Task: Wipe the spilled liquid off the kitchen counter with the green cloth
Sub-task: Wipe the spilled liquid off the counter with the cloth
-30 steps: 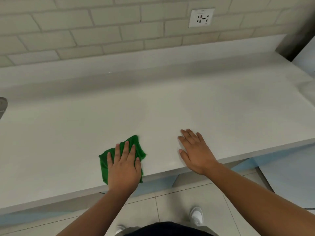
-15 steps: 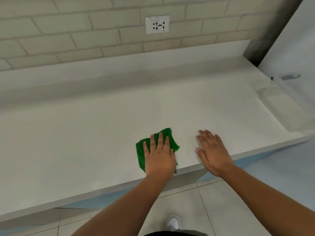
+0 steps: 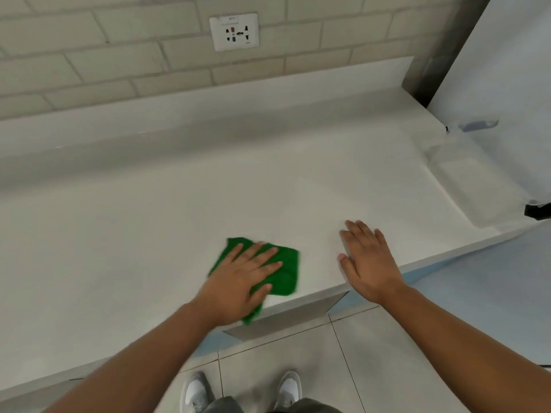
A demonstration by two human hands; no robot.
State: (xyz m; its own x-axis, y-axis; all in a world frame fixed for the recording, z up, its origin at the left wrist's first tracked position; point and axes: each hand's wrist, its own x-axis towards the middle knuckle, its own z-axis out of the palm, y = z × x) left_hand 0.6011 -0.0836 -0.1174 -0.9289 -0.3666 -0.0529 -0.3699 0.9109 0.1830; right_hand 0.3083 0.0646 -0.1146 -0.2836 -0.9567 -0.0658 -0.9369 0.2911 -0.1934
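No containers on the table (image 3: pixel 149 234); the surface is plain white, and no liquid is clearly visible on it from the head view.

Left hand (image 3: pixel 238 281) lies flat, palm down, fingers (image 3: pixel 269 253) spread and extended, pressing on the cloth (image 3: pixel 286 269). Not a clenched grip: the hand is open and pushes down on top of the fabric, not wrapped around it. Hand looks slightly motion-blurred.

Cloth is green, crumpled flat, near the front edge of the table, about centre of the frame. Its lower corner hangs just past the table edge below the left palm. Its far and right parts stick out beyond the fingers.

Right hand (image 3: pixel 368 263) is also open and flat, palm down on the bare table, fingers together and pointing away from the person, thumb out to the left. It holds nothing. It sits right of the cloth, apart from it, near the front edge; the wrist is over the edge.

Both forearms are bare and reach in from the bottom of the frame.

Wall behind has beige brick-pattern tiles with a white socket (image 3: pixel 234 32). A white panel stands at the right end of the table. Grey floor tiles (image 3: pixel 372 368) below, with two light shoes (image 3: pixel 287 389) at the bottom.
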